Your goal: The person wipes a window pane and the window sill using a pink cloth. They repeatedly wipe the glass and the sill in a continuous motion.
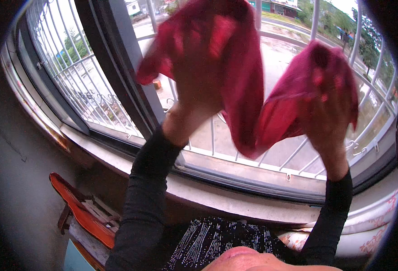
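A dark red cloth (244,91) hangs between my two raised hands in front of the window, sagging in a fold at its middle. My left hand (199,64) grips its left part, with the fingers partly covered by the fabric and blurred. On the right side, my right hand (331,108) holds the other end, its fingers spread against the cloth. Behind the cloth are white metal window bars (212,135). Both forearms are in black sleeves.
A dark window frame (117,64) stands to the left, beside more bars. The pale windowsill (219,200) runs below. At lower left is a reddish-brown wooden chair (90,220). Patterned light fabric (371,233) lies at lower right.
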A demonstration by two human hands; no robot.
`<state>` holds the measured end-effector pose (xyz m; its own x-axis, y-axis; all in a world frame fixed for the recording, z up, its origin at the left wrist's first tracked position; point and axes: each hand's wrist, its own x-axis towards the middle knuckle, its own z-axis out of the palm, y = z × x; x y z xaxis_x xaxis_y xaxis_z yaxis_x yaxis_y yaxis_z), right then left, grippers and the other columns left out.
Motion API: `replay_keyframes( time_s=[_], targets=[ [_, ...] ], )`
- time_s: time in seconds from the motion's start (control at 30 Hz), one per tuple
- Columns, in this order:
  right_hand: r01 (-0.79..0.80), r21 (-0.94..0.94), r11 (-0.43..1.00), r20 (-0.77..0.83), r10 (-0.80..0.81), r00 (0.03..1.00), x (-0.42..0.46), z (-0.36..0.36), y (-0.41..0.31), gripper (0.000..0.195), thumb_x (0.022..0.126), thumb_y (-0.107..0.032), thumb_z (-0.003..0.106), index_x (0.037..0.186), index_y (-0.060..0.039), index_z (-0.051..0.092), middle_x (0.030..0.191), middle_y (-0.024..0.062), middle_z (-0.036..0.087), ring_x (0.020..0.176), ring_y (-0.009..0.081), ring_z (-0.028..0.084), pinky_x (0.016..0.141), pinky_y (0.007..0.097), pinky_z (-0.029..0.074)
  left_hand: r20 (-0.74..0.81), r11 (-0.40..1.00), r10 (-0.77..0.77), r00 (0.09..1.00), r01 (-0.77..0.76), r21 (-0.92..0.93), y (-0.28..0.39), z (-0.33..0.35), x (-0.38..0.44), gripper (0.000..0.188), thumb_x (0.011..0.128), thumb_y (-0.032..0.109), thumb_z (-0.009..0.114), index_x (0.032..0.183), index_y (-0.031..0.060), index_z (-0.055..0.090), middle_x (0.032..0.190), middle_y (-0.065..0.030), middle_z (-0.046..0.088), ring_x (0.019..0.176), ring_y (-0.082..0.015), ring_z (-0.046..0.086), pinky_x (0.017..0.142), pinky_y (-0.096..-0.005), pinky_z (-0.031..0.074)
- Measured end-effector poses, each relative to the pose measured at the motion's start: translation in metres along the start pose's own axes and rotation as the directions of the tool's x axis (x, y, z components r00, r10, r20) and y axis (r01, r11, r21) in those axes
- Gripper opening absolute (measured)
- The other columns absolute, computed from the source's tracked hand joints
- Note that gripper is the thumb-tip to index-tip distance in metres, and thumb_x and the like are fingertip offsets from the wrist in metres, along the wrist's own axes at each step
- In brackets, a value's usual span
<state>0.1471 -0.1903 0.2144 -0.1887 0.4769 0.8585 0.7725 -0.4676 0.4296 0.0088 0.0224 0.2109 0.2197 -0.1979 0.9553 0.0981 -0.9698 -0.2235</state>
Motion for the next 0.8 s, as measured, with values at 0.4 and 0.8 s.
replay_keyframes(
  time_s=[0.4,0.8],
  targets=[
    [-0.209,-0.129,0.969,0.037,0.215,0.976,-0.12,-0.039,0.071,0.049,0.083,-0.028,0.059,0.127,-0.0108,0.044,0.136,0.0166,0.036,0.128,0.0375,0.027,0.104,0.051,0.019,-0.04,0.977,-0.162,0.986,0.166,0.137,-0.03,-0.008,-0.066,0.075,0.078,0.044,0.058,0.137,0.0115,0.026,0.14,-0.0218,0.022,0.131,-0.0404,0.013,0.104,-0.0544,0.013],
    [0.083,0.122,0.989,-0.015,-0.082,0.997,-0.001,-0.009,0.005,0.033,0.07,-0.023,0.066,0.101,-0.0149,0.059,0.113,0.008,0.054,0.1,0.0262,0.051,0.081,0.0406,0.041,0.161,0.989,0.124,0.979,-0.109,-0.1,0.045,0.013,0.027,0.063,0.072,0.026,0.069,0.128,0.0137,0.042,0.133,-0.0158,0.034,0.117,-0.0344,0.039,0.097,-0.0465,0.031]
  ],
)
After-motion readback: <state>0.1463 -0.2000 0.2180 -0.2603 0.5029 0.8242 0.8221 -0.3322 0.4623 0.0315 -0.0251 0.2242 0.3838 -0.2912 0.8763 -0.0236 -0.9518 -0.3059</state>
